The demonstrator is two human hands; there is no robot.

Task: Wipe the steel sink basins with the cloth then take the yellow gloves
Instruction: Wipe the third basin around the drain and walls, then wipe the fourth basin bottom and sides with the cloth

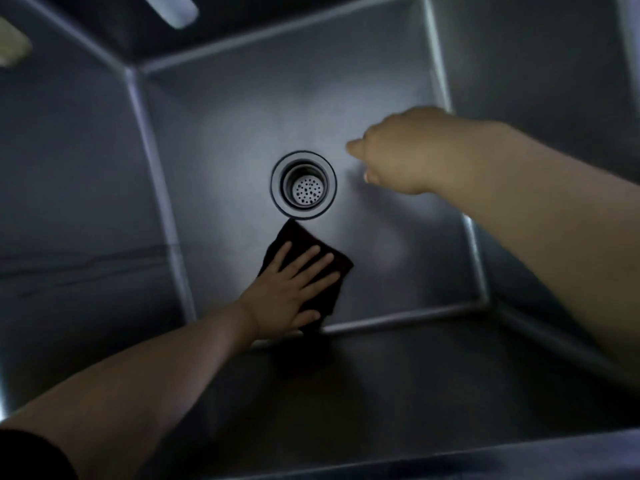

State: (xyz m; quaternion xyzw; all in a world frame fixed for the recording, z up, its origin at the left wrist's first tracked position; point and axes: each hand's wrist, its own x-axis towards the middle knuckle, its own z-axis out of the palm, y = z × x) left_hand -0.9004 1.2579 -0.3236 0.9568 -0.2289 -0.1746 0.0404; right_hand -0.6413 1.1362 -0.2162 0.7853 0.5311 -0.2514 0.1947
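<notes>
I look straight down into a deep steel sink basin [225,126]. My left hand [291,292] lies flat with straight fingers on a dark folded cloth [294,237], pressing it onto the basin floor just in front of the round drain strainer [303,185]. My right hand [398,154] hovers higher up, to the right of the drain, blurred, its fingers loosely curled and holding nothing. A pale yellowish shape [14,46] shows at the top left edge; I cannot tell if it is the gloves.
Steel walls close in the basin on all sides. A blurred pale faucet spout [173,8] hangs over the far wall at the top. The sink's near rim [519,455] runs along the bottom right.
</notes>
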